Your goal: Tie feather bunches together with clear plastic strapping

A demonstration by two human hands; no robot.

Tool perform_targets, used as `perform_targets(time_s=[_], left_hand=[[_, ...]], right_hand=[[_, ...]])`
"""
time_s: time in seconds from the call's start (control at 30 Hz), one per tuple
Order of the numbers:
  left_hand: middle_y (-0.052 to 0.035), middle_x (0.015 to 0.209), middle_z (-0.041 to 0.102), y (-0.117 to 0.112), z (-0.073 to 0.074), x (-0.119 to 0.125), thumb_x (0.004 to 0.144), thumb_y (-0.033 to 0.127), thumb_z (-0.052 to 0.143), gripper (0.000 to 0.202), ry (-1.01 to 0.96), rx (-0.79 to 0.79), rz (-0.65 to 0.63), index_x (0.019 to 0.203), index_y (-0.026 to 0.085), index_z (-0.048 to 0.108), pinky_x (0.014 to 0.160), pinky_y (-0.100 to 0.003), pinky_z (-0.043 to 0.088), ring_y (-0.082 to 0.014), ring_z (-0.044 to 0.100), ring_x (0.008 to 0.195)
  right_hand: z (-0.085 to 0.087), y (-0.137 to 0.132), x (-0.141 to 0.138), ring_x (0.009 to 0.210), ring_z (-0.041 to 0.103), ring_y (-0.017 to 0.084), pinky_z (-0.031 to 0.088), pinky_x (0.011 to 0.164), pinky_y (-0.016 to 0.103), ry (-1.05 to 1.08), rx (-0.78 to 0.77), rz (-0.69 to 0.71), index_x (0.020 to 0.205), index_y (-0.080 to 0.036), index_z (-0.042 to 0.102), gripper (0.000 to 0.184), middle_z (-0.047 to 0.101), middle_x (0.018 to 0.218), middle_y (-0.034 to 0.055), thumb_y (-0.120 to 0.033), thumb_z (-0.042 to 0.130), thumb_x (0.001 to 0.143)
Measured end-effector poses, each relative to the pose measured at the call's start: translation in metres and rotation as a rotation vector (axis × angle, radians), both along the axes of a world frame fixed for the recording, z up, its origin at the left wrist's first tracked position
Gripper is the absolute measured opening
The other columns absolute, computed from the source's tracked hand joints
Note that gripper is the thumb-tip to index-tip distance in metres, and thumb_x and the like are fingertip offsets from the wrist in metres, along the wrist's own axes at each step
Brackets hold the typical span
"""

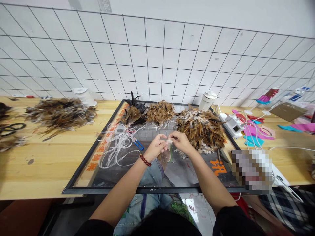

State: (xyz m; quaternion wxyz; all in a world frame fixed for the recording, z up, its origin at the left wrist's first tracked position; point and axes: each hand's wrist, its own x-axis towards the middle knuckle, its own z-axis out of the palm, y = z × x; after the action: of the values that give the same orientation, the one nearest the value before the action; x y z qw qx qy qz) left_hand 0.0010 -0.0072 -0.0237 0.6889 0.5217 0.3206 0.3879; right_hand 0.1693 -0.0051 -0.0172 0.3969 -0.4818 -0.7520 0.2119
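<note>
My left hand and my right hand meet over the middle of a black-framed glass panel. Their fingertips close on a small tuft of white, fluffy feather. Finer detail between the fingers is too small to make out. Just beyond the hands lie a small bunch of brown feathers and, to the right, a larger pile of brown and black feathers. Left of my left hand, a loose tangle of clear ribbon lies beside blue thread snips.
A dark-tipped feather bunch sits at the panel's far left. Farther left are more feathers, a white spool and black-handled scissors. A white canister, power adapter, cables and coloured scraps occupy the right.
</note>
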Motion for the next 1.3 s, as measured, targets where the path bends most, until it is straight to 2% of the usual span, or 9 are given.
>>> perform_targets(time_s=[0.13, 0.33, 0.47, 0.6, 0.73, 0.83, 0.97, 1.1, 1.3], left_hand=[[0.0081, 0.051, 0.054, 0.004, 0.000, 0.000, 0.070, 0.036, 0.068, 0.039, -0.084, -0.012, 0.136, 0.092, 0.020, 0.039, 0.042, -0.016, 0.025, -0.0046, 0.037, 0.039], [0.0049, 0.049, 0.055, 0.013, -0.010, 0.000, 0.065, 0.036, 0.072, 0.034, -0.025, -0.042, 0.377, 0.076, 0.017, 0.045, 0.040, -0.017, 0.022, -0.0033, 0.037, 0.038], [0.0010, 0.049, 0.058, 0.014, -0.012, -0.001, 0.060, 0.036, 0.075, 0.033, 0.029, -0.082, 0.342, 0.070, 0.014, 0.053, 0.040, -0.017, 0.022, -0.0031, 0.037, 0.037], [-0.0005, 0.049, 0.060, 0.013, -0.012, -0.002, 0.058, 0.035, 0.077, 0.033, 0.051, -0.093, 0.190, 0.067, 0.014, 0.054, 0.040, -0.018, 0.023, -0.0036, 0.038, 0.036], [-0.0007, 0.049, 0.061, 0.009, -0.010, -0.002, 0.060, 0.033, 0.076, 0.030, 0.084, -0.052, 0.046, 0.067, 0.014, 0.054, 0.040, -0.018, 0.025, -0.0041, 0.039, 0.038], [-0.0005, 0.050, 0.061, 0.007, -0.005, -0.002, 0.060, 0.034, 0.077, 0.030, 0.056, -0.028, 0.002, 0.068, 0.014, 0.055, 0.041, -0.017, 0.026, -0.0039, 0.040, 0.038], [0.0005, 0.051, 0.060, 0.008, -0.002, -0.002, 0.060, 0.034, 0.077, 0.033, -0.079, -0.048, 0.154, 0.070, 0.015, 0.053, 0.040, -0.017, 0.025, -0.0031, 0.038, 0.037], [0.0014, 0.050, 0.059, 0.012, -0.008, -0.001, 0.060, 0.032, 0.077, 0.031, -0.124, -0.057, 0.338, 0.071, 0.015, 0.054, 0.041, -0.016, 0.026, -0.0041, 0.042, 0.039], [-0.0006, 0.051, 0.061, 0.013, -0.016, -0.001, 0.063, 0.028, 0.073, 0.020, 0.110, 0.035, 0.294, 0.066, 0.013, 0.059, 0.044, -0.018, 0.030, -0.0055, 0.044, 0.042]], right_hand=[[-0.001, -0.003, -0.008, 0.063, 0.054, 0.013, 0.037, 0.061, 0.023, -0.072, -0.024, 0.026, 0.065, -0.017, 0.062, 0.015, 0.059, 0.064, 0.0004, -0.009, 0.054, 0.075], [0.006, -0.009, -0.007, 0.068, 0.055, 0.013, 0.036, 0.066, 0.024, -0.193, 0.061, 0.055, 0.076, -0.018, 0.063, 0.012, 0.061, 0.072, 0.0013, -0.016, 0.054, 0.083], [0.009, -0.009, -0.003, 0.084, 0.057, 0.016, 0.035, 0.074, 0.027, -0.338, 0.201, 0.057, 0.087, -0.020, 0.061, 0.013, 0.063, 0.085, 0.0042, -0.017, 0.048, 0.089], [0.010, -0.008, 0.000, 0.088, 0.055, 0.016, 0.034, 0.076, 0.029, -0.360, 0.291, 0.041, 0.092, -0.021, 0.061, 0.016, 0.063, 0.093, 0.0058, -0.020, 0.044, 0.092], [0.006, -0.004, 0.003, 0.087, 0.056, 0.015, 0.035, 0.076, 0.029, -0.287, 0.269, 0.064, 0.090, -0.021, 0.062, 0.015, 0.063, 0.091, 0.0044, -0.020, 0.047, 0.091], [-0.001, 0.001, 0.005, 0.080, 0.057, 0.014, 0.037, 0.072, 0.027, -0.152, 0.168, 0.047, 0.084, -0.020, 0.063, 0.014, 0.062, 0.084, 0.0031, -0.019, 0.049, 0.088], [-0.009, 0.003, 0.000, 0.068, 0.054, 0.013, 0.038, 0.065, 0.024, -0.048, 0.047, 0.020, 0.073, -0.018, 0.062, 0.012, 0.060, 0.072, 0.0009, -0.014, 0.054, 0.080], [-0.004, -0.003, -0.008, 0.068, 0.055, 0.012, 0.035, 0.066, 0.024, -0.161, 0.038, 0.127, 0.072, -0.018, 0.063, 0.013, 0.061, 0.070, 0.0003, -0.011, 0.054, 0.079], [0.009, -0.009, -0.001, 0.083, 0.057, 0.015, 0.032, 0.077, 0.029, -0.259, 0.171, 0.039, 0.084, -0.020, 0.062, 0.014, 0.064, 0.083, 0.0032, -0.015, 0.049, 0.086]])
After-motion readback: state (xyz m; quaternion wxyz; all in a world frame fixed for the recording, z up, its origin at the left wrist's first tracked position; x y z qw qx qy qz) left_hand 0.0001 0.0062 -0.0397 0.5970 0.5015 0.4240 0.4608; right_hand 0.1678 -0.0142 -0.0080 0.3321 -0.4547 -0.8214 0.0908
